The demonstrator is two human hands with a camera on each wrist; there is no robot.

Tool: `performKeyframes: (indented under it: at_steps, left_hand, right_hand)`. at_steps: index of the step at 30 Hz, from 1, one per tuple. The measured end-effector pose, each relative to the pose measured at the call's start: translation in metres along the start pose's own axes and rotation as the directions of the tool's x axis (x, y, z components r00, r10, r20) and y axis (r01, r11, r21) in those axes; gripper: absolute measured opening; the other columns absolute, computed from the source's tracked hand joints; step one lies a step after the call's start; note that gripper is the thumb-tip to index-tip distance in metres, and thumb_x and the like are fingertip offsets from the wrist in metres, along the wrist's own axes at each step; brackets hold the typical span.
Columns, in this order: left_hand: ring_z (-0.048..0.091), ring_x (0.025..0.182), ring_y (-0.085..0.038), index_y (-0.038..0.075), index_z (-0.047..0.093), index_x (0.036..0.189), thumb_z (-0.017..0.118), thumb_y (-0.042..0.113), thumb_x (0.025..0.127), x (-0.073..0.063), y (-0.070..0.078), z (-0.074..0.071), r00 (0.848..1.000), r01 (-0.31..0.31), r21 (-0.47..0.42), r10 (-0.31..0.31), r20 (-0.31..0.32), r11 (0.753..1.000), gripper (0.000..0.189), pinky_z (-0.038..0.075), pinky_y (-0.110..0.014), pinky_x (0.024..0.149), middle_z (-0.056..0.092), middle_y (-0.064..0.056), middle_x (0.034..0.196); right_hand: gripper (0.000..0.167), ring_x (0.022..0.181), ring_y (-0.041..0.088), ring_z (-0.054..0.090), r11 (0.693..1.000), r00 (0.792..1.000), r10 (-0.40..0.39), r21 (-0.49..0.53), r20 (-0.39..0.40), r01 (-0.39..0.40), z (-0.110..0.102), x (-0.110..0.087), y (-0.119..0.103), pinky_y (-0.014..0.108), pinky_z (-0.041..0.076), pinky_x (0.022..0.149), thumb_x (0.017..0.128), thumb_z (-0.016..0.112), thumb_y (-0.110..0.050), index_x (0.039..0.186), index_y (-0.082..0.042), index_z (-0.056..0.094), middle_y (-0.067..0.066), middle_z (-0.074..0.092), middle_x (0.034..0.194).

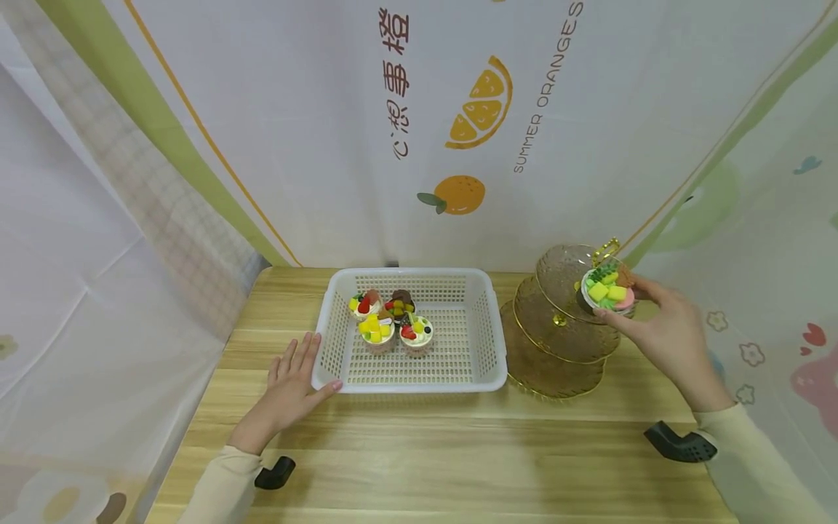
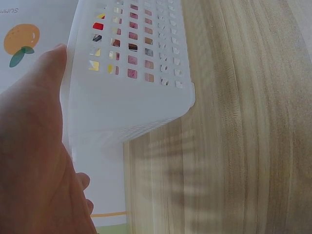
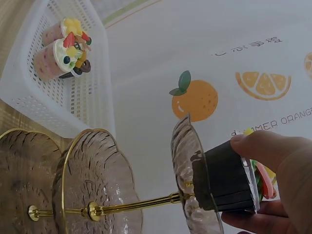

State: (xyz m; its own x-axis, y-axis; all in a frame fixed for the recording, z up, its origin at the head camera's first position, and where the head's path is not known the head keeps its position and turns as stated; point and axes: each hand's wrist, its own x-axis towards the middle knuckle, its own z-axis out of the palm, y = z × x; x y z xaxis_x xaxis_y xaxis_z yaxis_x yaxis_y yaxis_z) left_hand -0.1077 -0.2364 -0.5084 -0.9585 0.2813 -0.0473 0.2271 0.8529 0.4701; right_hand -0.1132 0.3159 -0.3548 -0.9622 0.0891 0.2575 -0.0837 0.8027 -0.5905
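Note:
My right hand (image 1: 668,331) grips a toy cupcake (image 1: 605,290) in a black paper cup, topped with yellow cubes, green leaves and a pink piece. In the right wrist view the black cup (image 3: 226,178) is right at the top plate (image 3: 187,161) of a three-tier stand (image 1: 556,342) with gold rims. At the left end of the white plastic basket (image 1: 425,382) rests my left hand (image 1: 288,386), thumb on the near corner of the rim, fingers spread along the side. Inside the basket stand several cupcakes (image 1: 417,335) with fruit toppings, grouped toward the left.
A wooden table (image 1: 458,458) carries the basket and the stand, which stand side by side. Behind it hangs a white curtain (image 1: 314,145) printed with oranges. The stand's gold handle (image 1: 605,251) rises beside the held cupcake.

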Motion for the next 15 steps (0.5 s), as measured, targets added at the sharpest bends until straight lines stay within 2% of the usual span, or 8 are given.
performKeyframes:
  at_steps: [7, 15]
  left_hand:
    - [-0.004, 0.148, -0.049, 0.001, 0.007, 0.162, 0.059, 0.054, 0.099, -0.0004, 0.0027, -0.002, 1.0, 0.006, 0.004, -0.006, 0.003, 1.0, 0.097, -0.002, -0.072, 0.109, 0.004, -0.026, 0.165]
    - [-0.004, 0.149, -0.048, 0.002, 0.007, 0.162, 0.059, 0.055, 0.099, -0.001, 0.0027, -0.0014, 1.0, 0.006, 0.004, -0.006, 0.001, 1.0, 0.098, -0.001, -0.072, 0.109, 0.004, -0.026, 0.166]
  right_hand:
    - [0.071, 0.117, 0.053, 0.049, 0.999, 1.0, -0.028, -0.018, -0.001, 0.028, 0.0069, 0.0029, 0.0069, 0.067, 0.034, 0.092, 0.084, 0.085, -0.031, 0.135, 0.009, 0.057, 0.031, 0.063, 0.121]
    - [0.075, 0.113, 0.051, 0.049, 0.998, 1.0, -0.024, -0.053, 0.011, 0.025, 0.0101, 0.0033, 0.01, 0.064, 0.035, 0.087, 0.084, 0.084, -0.033, 0.137, 0.011, 0.055, 0.032, 0.062, 0.124]
